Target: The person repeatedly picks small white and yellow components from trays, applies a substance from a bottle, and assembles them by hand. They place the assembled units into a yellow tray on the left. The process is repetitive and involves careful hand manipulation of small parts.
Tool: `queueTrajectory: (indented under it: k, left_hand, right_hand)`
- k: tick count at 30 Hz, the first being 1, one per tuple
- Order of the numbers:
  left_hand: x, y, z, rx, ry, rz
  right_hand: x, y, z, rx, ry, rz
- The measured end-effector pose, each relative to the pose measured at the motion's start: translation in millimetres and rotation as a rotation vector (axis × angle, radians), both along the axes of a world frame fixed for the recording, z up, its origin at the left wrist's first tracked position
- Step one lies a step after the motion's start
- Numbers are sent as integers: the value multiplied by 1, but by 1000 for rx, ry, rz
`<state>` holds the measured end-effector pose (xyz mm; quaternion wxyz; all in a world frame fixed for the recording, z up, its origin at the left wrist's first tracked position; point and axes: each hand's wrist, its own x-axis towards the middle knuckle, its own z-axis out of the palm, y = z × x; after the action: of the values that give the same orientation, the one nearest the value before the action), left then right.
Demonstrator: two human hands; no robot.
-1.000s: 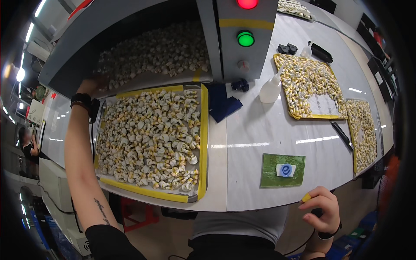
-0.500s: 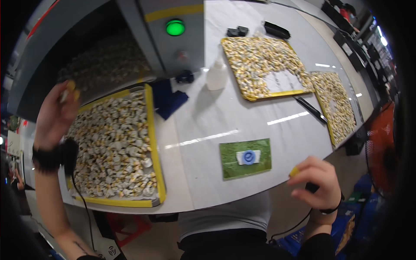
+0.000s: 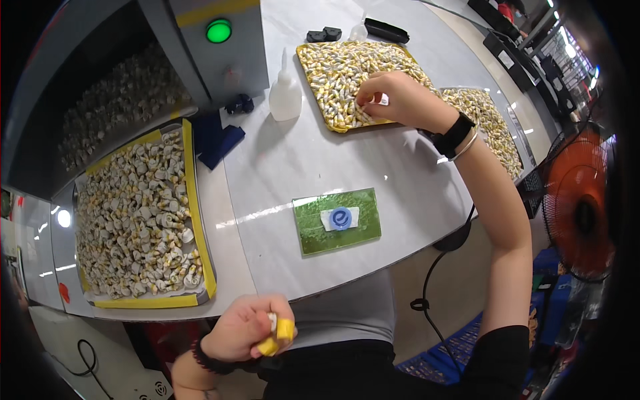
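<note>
My left hand, at the table's near edge, is closed with yellow covers on two fingertips; a small whitish piece shows between the fingers. Over the far tray, my right hand pinches among small white-and-yellow pieces; what its fingertips hold is hidden. A green rectangular pad lies on the table, bearing a white patch with a blue ring-shaped disc. To the left, a yellow-edged tray is filled with greyish-white, shell-like pieces.
A grey machine with a lit green button stands at the far left. Near it are a white squeeze bottle and dark blue cloth. Another filled tray lies at right, beyond it an orange fan.
My left hand has come from above the left tray down to the table's near edge. My right hand has moved from the near right up to the far tray. The whole view has shifted.
</note>
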<state>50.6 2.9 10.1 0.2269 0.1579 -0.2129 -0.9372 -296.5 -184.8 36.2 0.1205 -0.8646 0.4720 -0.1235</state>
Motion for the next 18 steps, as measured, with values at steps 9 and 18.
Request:
queueTrajectory:
  k: [9, 18]
  left_hand:
    - [-33, 10, -17, 42, 161, 183]
    - [-26, 13, -32, -192, -3, 200]
  right_hand:
    - [11, 35, 16, -107, -108, -146]
    - [70, 137, 29, -104, -150, -20]
